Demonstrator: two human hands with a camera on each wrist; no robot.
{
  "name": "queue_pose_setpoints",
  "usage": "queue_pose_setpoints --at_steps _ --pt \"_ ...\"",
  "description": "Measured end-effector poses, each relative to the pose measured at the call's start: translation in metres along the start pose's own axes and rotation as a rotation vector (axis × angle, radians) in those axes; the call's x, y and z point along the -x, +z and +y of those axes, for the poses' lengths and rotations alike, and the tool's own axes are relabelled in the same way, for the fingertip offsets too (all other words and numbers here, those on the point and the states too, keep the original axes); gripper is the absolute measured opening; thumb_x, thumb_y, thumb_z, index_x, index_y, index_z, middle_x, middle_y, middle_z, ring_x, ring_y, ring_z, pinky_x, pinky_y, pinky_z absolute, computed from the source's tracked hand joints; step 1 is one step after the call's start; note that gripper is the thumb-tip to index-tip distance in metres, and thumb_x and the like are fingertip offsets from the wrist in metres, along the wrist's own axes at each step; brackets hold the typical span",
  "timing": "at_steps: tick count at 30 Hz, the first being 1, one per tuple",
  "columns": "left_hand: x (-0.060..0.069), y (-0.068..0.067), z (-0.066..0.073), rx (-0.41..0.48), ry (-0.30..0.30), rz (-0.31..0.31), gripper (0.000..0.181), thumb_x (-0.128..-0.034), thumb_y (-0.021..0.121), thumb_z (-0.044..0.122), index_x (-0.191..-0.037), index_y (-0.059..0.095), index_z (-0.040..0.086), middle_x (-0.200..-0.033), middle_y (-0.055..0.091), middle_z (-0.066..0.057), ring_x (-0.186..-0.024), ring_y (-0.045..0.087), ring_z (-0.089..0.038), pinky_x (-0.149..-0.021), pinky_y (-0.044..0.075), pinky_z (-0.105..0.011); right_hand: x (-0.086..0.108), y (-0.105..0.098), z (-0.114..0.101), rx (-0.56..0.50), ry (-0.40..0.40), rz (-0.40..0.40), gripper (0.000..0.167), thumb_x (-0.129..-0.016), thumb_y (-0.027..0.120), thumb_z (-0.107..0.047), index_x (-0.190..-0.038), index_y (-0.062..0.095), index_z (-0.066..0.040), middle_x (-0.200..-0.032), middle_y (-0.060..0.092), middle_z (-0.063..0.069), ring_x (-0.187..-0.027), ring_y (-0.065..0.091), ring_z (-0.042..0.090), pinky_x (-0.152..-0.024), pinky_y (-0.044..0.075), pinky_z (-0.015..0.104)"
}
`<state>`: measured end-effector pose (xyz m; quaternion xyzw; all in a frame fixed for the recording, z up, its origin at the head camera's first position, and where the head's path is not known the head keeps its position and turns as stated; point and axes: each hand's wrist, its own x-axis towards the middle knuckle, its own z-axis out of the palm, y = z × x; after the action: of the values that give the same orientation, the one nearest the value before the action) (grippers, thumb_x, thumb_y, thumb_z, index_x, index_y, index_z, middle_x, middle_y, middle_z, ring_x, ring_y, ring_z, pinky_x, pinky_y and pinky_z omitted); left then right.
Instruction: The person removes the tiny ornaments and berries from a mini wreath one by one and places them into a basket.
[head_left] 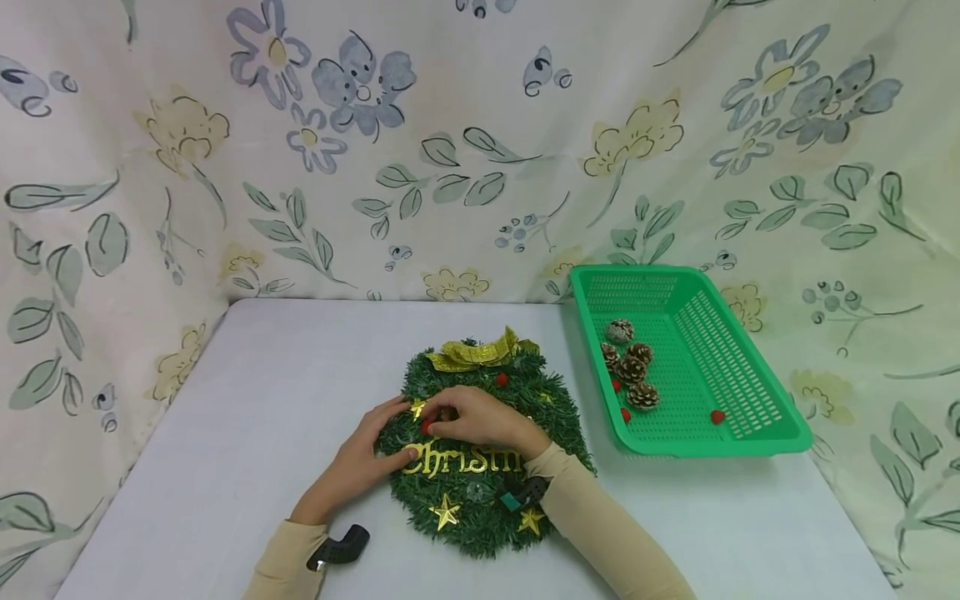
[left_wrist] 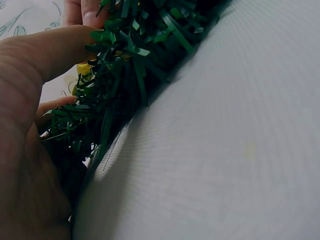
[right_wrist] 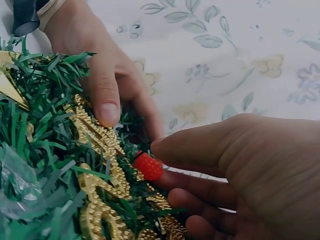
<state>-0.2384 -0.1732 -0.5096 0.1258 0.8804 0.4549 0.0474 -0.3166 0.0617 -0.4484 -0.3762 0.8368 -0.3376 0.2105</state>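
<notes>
A round green tinsel wreath [head_left: 480, 537] lies on the white table. It bears a gold bow [head_left: 472, 355], gold "Christm..." lettering [head_left: 432, 461], gold stars [head_left: 446, 512] and a red berry [head_left: 502, 379] near the bow. My left hand [head_left: 358, 467] holds the wreath's left edge, its thumb [right_wrist: 107, 110] lying on top by the lettering. Above the wreath's left part, my right hand [head_left: 476, 414] pinches another red berry [right_wrist: 149, 167] between thumb and fingers. That berry is down against the greenery; whether it is fixed there I cannot tell.
To the right stands a green plastic basket [head_left: 708, 448] with several pinecones [head_left: 632, 369] and a few red berries [head_left: 717, 417] in it. A flowered cloth [head_left: 465, 233] hangs behind the white table [head_left: 292, 367]. Each wrist wears a small black camera [head_left: 341, 547].
</notes>
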Motion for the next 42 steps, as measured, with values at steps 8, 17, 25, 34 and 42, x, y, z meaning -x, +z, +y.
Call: queue_pose_setpoints --at_steps 8,17,25,34,42 --pt "0.0002 0.0000 0.0000 -0.012 0.009 0.004 0.074 -0.0938 0.071 0.046 -0.157 0.037 0.027 -0.167 0.025 -0.010 -0.152 0.027 -0.044 -0.109 0.035 -0.074 -0.0002 0.0032 0.0010 0.068 -0.018 0.016 0.026 -0.100 0.067 -0.029 -0.123 0.072 -0.020 -0.112 0.069 -0.007 -0.083 0.055 0.003 -0.071 0.047 0.021" --pt "0.0003 -0.0006 0.0009 -0.012 0.016 0.006 0.074 -0.0936 0.071 0.046 -0.156 0.037 0.027 -0.167 0.026 -0.011 -0.151 0.028 -0.045 -0.108 0.035 -0.075 0.0013 0.0031 -0.0009 0.078 -0.012 0.016 0.026 -0.100 0.067 -0.029 -0.124 0.071 -0.020 -0.113 0.069 -0.007 -0.087 0.052 0.006 -0.072 0.046 0.021" --pt "-0.0003 -0.0009 0.0003 -0.011 0.009 0.004 0.075 -0.0935 0.071 0.046 -0.157 0.037 0.025 -0.167 0.025 -0.010 -0.152 0.027 -0.044 -0.109 0.034 -0.075 -0.0002 0.0034 -0.0024 0.120 -0.025 0.026 0.022 -0.100 0.067 -0.027 -0.120 0.073 -0.020 -0.114 0.070 -0.005 -0.088 0.053 0.007 -0.073 0.046 0.021" --pt "-0.0005 0.0010 -0.0001 -0.002 0.015 0.005 0.074 -0.0937 0.071 0.046 -0.157 0.037 0.026 -0.167 0.025 -0.009 -0.152 0.027 -0.044 -0.109 0.034 -0.076 0.0004 0.0052 -0.0024 0.154 -0.012 0.035 0.020 -0.099 0.068 -0.025 -0.118 0.073 -0.021 -0.114 0.070 -0.006 -0.088 0.053 0.007 -0.074 0.046 0.022" --pt "-0.0003 0.0002 0.0004 -0.008 0.008 -0.002 0.074 -0.0941 0.071 0.045 -0.157 0.036 0.027 -0.168 0.024 -0.010 -0.152 0.026 -0.045 -0.108 0.034 -0.076 -0.0010 0.0068 -0.0052 0.191 -0.009 0.035 0.021 -0.099 0.068 -0.027 -0.118 0.073 -0.022 -0.112 0.071 -0.007 -0.089 0.053 0.006 -0.074 0.047 0.021"
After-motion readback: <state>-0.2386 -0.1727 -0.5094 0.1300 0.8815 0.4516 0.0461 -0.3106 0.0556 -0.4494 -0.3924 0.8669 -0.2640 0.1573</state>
